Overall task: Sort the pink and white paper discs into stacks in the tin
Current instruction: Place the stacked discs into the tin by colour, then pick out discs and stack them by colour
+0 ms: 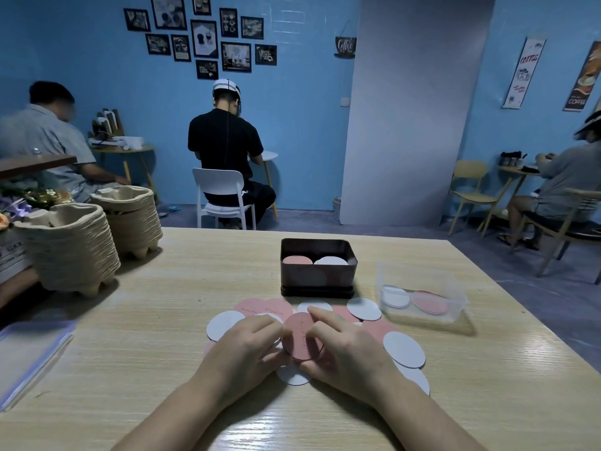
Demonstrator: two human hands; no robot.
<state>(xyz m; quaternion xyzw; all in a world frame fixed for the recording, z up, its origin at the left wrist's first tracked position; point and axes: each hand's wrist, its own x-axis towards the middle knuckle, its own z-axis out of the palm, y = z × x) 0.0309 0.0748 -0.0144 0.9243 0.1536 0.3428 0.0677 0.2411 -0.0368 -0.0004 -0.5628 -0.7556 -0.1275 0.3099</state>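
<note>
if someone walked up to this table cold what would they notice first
Probably the two hands at the near middle of the table, the left hand and right hand together holding a small stack of pink discs above a scatter of loose pink and white discs. Just beyond sits the dark tin, with a pink stack on its left side and a white stack on its right. Two piles of pulp trays stand at the far left.

The left hand (247, 349) and right hand (348, 348) are bare, as are both forearms (169, 415).
</note>
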